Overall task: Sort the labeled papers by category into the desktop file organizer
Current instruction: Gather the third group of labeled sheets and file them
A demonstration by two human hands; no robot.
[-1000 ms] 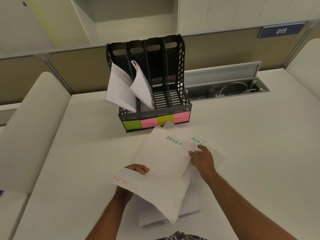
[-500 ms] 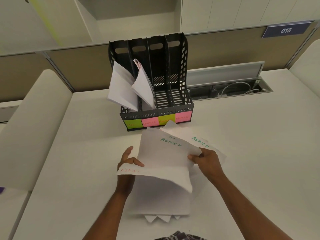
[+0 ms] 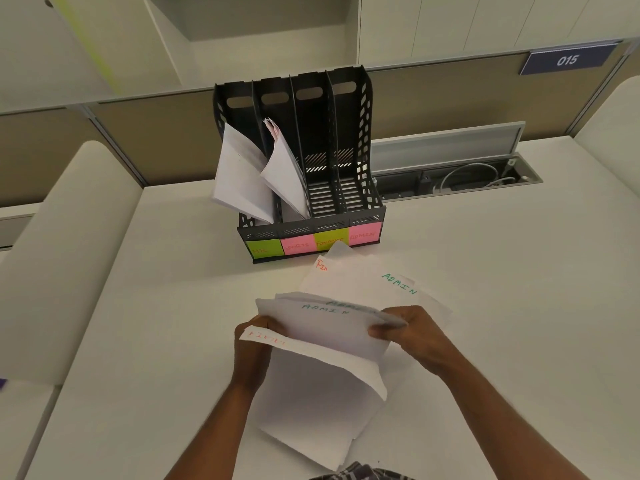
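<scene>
Both hands' fingers point(image 3: 381, 331) pinch the ADMIN papers point(image 3: 325, 327), long axis left-right, bending toward the person.

- Right hand point(image 3: 412, 336) is now gripping the right edge of the ADMIN sheets point(image 3: 325, 327), having left the desk pile point(image 3: 363, 282).
- Left hand point(image 3: 258, 344) is closing on their left edge.
- Sheets are lifting and curling, exposing a "FI" paper point(image 3: 322, 265) beneath.
</scene>
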